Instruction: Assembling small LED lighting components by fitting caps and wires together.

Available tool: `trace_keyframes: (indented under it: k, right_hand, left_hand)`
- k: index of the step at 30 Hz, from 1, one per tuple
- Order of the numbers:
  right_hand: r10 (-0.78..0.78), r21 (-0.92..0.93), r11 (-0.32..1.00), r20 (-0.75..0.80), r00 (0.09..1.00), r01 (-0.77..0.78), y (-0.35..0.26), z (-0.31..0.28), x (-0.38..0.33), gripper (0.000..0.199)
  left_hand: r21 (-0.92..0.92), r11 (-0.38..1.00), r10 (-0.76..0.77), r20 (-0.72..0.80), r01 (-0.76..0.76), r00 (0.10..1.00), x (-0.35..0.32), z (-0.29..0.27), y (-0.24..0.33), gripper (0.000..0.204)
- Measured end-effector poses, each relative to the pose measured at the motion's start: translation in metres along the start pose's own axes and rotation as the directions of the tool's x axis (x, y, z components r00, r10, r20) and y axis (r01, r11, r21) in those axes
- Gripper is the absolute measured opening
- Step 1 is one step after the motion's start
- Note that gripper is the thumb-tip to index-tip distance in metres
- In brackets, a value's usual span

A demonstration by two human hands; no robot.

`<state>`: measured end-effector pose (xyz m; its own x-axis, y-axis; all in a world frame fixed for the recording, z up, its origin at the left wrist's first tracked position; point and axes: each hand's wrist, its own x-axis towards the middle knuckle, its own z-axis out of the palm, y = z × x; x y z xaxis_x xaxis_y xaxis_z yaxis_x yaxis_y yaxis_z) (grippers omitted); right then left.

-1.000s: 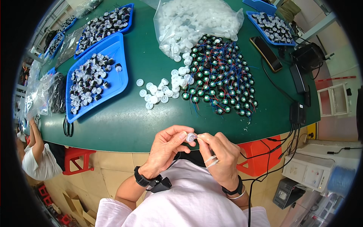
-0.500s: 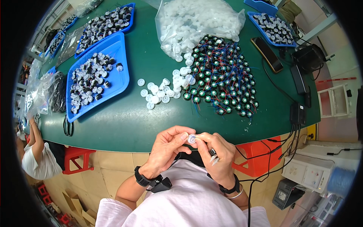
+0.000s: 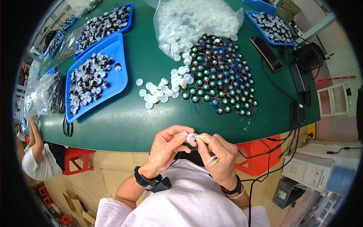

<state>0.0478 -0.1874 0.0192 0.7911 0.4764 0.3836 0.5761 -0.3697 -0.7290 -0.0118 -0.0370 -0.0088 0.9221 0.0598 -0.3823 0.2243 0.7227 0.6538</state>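
My left hand (image 3: 166, 145) pinches a small round translucent white plastic cap (image 3: 191, 138) between thumb and fingertips, just over the table's near edge. Thin blue wire shows at the cap's face, and my right hand (image 3: 219, 153) is closed on it with thumb and forefinger. A slim item with a dark part and pale, pointed ends (image 3: 212, 159) sticks out below the fingers of that hand; its kind is unclear. Beyond my hands lie loose white caps (image 3: 159, 90) and a pile of dark round parts with green-and-silver tops and red and blue wires (image 3: 223, 75).
An open plastic bag of caps (image 3: 196, 22) lies at the back. Blue trays (image 3: 120, 75) of capped parts stand left and back right (image 3: 261, 32). A phone (image 3: 266, 53), cables and a black box (image 3: 297, 112) are at right. Another person (image 3: 39, 159) sits far left.
The right fingertips have shifted slightly at the cap, and the cap has turned a little. The table scene has slid slightly left in view.
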Motion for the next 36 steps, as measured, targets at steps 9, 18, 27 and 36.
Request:
trace_keyframes:
  k: [9, 18, 27, 36]
  right_hand:
    - [-0.005, -0.004, 1.000, -0.039, 0.999, 0.005, 0.000, 0.002, 0.001, 0.020]
    - [-0.015, -0.048, 0.999, 0.063, 0.998, 0.018, 0.000, -0.005, -0.001, 0.019]
    - [-0.051, -0.041, 0.998, 0.051, 0.997, 0.053, -0.001, -0.001, 0.003, 0.015]
    - [0.070, 0.037, 0.997, 0.007, 0.997, -0.071, -0.004, 0.005, 0.004, 0.017]
  left_hand:
    - [0.015, 1.000, 0.022, 0.006, -0.023, 1.000, 0.000, 0.000, -0.002, 0.022]
    - [0.005, 1.000, 0.030, 0.049, -0.030, 0.998, 0.001, -0.005, -0.003, 0.024]
    - [0.062, 0.997, 0.052, -0.010, -0.051, 0.999, 0.000, 0.000, -0.004, 0.024]
    - [-0.038, 0.998, 0.058, -0.026, -0.059, 0.998, 0.003, -0.001, -0.003, 0.024]
